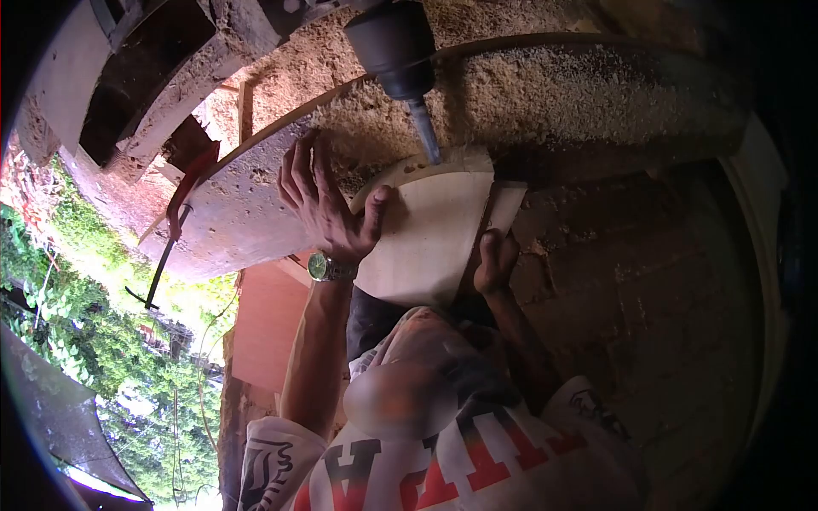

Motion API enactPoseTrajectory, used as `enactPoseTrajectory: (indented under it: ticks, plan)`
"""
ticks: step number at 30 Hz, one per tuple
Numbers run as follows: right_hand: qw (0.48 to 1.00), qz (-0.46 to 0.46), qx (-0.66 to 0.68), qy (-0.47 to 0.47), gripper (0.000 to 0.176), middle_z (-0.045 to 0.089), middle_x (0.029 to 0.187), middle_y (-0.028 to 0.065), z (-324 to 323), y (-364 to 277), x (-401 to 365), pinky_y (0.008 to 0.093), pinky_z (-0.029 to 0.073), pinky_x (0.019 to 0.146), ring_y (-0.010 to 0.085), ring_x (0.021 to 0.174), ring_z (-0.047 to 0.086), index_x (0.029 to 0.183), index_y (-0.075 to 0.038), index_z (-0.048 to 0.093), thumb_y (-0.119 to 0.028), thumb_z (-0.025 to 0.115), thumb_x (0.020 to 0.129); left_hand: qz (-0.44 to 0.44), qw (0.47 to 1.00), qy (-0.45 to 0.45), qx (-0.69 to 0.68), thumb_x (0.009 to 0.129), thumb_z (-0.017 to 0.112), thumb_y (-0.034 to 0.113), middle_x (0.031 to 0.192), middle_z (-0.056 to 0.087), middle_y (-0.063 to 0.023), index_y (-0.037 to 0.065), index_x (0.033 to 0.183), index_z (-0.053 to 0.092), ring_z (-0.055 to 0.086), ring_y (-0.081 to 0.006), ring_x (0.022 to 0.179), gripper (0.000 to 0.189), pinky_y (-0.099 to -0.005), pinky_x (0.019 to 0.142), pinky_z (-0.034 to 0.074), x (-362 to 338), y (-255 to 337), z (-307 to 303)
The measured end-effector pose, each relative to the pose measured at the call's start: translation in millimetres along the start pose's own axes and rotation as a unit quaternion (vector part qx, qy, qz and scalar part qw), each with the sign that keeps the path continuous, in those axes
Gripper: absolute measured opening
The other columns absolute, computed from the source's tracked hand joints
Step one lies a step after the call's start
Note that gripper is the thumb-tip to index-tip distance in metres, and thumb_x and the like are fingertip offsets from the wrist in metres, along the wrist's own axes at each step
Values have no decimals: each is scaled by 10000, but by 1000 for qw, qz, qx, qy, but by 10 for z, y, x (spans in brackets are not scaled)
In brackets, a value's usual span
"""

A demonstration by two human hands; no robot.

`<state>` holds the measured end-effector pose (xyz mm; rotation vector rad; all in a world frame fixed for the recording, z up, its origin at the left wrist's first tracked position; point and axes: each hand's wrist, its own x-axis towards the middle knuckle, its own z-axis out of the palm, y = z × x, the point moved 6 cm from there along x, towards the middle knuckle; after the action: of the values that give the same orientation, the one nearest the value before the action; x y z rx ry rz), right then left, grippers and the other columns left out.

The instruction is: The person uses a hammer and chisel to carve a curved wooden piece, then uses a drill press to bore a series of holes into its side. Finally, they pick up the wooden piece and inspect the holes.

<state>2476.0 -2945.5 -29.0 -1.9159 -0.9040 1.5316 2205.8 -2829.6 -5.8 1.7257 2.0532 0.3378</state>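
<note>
A pale, curved wooden board point(426, 230) lies under a dark drill chuck point(392, 51). The chuck's bit point(424, 132) meets the board's far edge, beside a few dark holes. My left hand point(332, 204), with a watch on its wrist, has its fingers spread on the dusty work surface and its thumb on the board's left side. At the board's right edge, my right hand point(496, 260) is closed, thumb up; its other fingers are largely hidden. A smaller wooden piece point(507, 206) sticks out just beyond this hand.
Sawdust point(545, 94) covers much of the curved work surface point(230, 213). A red-handled tool with a black bar point(164, 264) hangs at its left edge. Wooden frames point(77, 68) stand at upper left. A reddish panel point(268, 324) is left of my left forearm.
</note>
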Motion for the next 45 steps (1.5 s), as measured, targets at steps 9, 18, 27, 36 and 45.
enactPoseTrajectory:
  ticks: [9, 18, 27, 36, 45]
  plan:
    - [1000, -3, 21, -23, 390, 563, 817, 55, -8, 80, 3, 298, 406, 635, 136, 732, 494, 1100, 75, 571, -302, 529, 1012, 3, 1000, -1, -3, 907, 493, 704, 1432, 484, -230, 6, 1442, 476, 404, -422, 1347, 880, -564, 1125, 248, 45, 12, -12]
    - [999, -25, 34, 20, 431, 553, 810, 29, 71, -83, 80, 293, 384, 659, 121, 748, 486, 1162, 72, 545, -330, 522, 1008, -11, 1000, -22, -13, 885, 473, 776, 1493, 420, -235, 19, 1481, 434, 358, -438, 1380, 964, -589, 1141, 217, 83, -34, 11]
    - [1000, 18, 6, -21, 379, 552, 802, 59, 18, 142, 10, 322, 392, 631, 138, 732, 496, 1068, 57, 546, -314, 517, 999, -13, 999, -30, -2, 870, 457, 812, 1615, 297, -255, 12, 1570, 321, 244, -433, 1507, 1072, -593, 1185, 142, 130, -34, 15]
    - [1000, 0, 5, 0, 341, 461, 636, 61, 69, -67, 117, 351, 366, 543, 137, 622, 461, 813, 23, 523, -269, 528, 990, 2, 1000, -9, 20, 858, 518, 783, 1544, 391, -268, -13, 1530, 375, 337, -463, 1435, 1052, -591, 1131, 252, 183, -36, -27]
    - [1000, 11, 3, -16, 352, 470, 707, 25, 113, -155, 155, 333, 335, 588, 127, 679, 433, 904, 25, 533, -312, 516, 1003, -2, 1000, -1, 29, 844, 528, 791, 1454, 471, -267, -26, 1483, 425, 407, -456, 1364, 1042, -578, 1102, 291, 269, -21, -57]
